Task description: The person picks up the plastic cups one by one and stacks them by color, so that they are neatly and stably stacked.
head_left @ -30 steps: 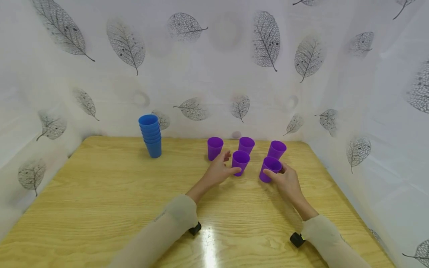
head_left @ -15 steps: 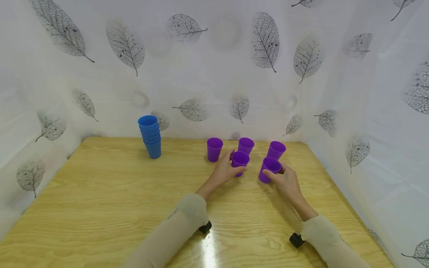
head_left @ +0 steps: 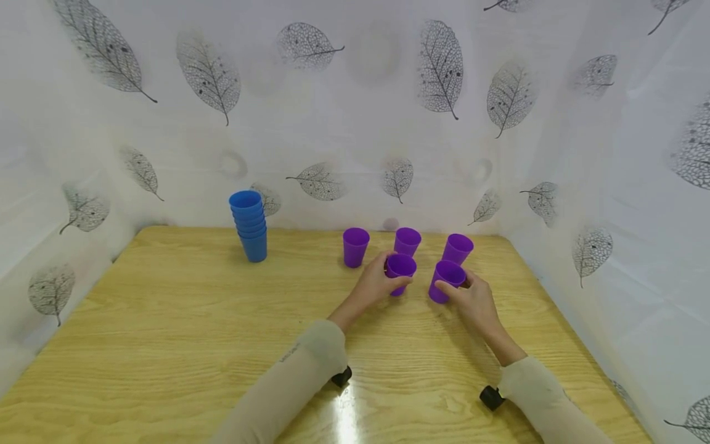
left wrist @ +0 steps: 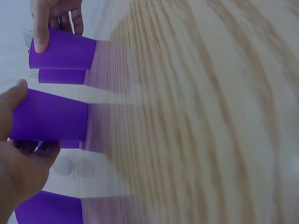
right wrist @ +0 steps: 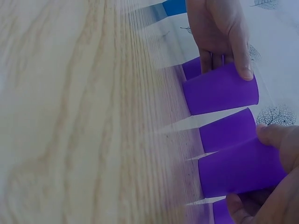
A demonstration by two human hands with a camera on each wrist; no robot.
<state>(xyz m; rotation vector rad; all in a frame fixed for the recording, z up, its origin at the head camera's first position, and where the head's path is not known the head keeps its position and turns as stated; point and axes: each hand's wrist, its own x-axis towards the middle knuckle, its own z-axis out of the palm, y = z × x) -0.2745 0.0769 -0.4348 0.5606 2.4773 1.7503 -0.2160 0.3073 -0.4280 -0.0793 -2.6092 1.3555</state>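
The left hand [head_left: 373,287] grips the left front cup [left wrist: 50,116], a purple one; its thumb lies along the near side and its fingers wrap the far side, so they are clamped on the wall. The right hand [head_left: 477,301] likewise grips the right front cup [right wrist: 238,170], also purple, its thumb on the near wall and its fingers on the opposite side. Both held cups are upright, mouths up, side by side and apart, on the right half of the worktop [head_left: 183,333].

Three further purple cups stand upright behind: the left rear cup [head_left: 355,248] near the left hand, the middle rear cup [head_left: 407,239] behind the left front cup, and the right rear cup [head_left: 458,248] behind the right front cup.

Well apart to the left, a stack of blue cups [head_left: 252,242] stands nested, mouths up, near the back edge. The worktop shows wood grain. A pale backdrop [head_left: 366,129] printed with grey leaves rises behind. Both forearms wear beige sleeves [head_left: 291,370], with a black device [head_left: 491,398] at each wrist.
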